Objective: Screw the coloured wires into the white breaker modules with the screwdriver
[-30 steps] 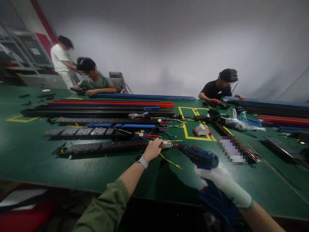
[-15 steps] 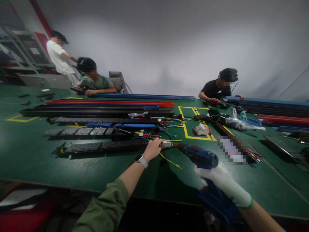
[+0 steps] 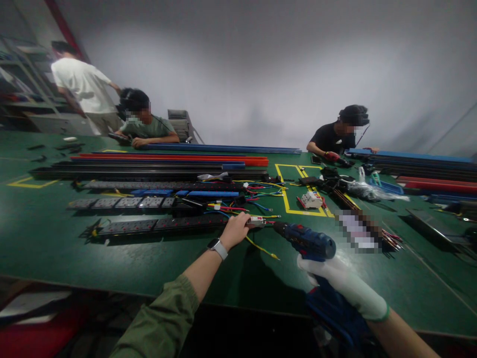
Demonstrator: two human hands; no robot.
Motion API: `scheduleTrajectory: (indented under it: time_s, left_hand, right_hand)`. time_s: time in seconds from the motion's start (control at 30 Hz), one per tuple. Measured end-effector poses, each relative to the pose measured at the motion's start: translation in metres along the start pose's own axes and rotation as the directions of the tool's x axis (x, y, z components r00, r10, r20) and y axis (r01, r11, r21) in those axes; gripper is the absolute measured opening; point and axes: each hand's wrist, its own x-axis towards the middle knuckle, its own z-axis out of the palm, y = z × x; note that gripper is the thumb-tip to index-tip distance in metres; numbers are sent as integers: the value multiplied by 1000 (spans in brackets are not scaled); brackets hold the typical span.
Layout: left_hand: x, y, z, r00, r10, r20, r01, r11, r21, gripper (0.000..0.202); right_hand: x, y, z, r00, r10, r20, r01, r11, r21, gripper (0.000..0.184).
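Observation:
My bare left hand point(image 3: 236, 230) is closed around a small white circuit breaker point(image 3: 256, 222) at the right end of the nearest black socket strip point(image 3: 160, 226). A yellow-green wire point(image 3: 264, 248) with a lug runs out below the breaker onto the table. In my white-gloved right hand point(image 3: 328, 271) is a blue cordless drill point(image 3: 307, 240), its fingers wrapped round the handle. The drill lies level, pointing left, its bit at the breaker's right side; whether the bit touches a screw is too small to tell.
Two more socket strips point(image 3: 122, 203) with loose wires lie behind. Orange rails point(image 3: 171, 159) and black rails stretch beyond them. A white breaker block point(image 3: 312, 200) sits inside yellow tape at right, near copper-coloured rods point(image 3: 357, 211). Co-workers point(image 3: 337, 134) sit across the green table point(image 3: 149, 268).
My hands, the drill and the breaker stay almost in place; the drill has shifted very slightly left. At the far left, the standing person in white has moved left and turned away.

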Motion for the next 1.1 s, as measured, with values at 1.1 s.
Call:
scheduleTrajectory:
  time_s: [1.1]
  left_hand:
    - [-1, 4, -5, 1000, -14, 8, 14, 1000, -14, 17]
  right_hand:
    - [-5, -12, 4, 1000, 15, -13, -16, 997, -70, 41]
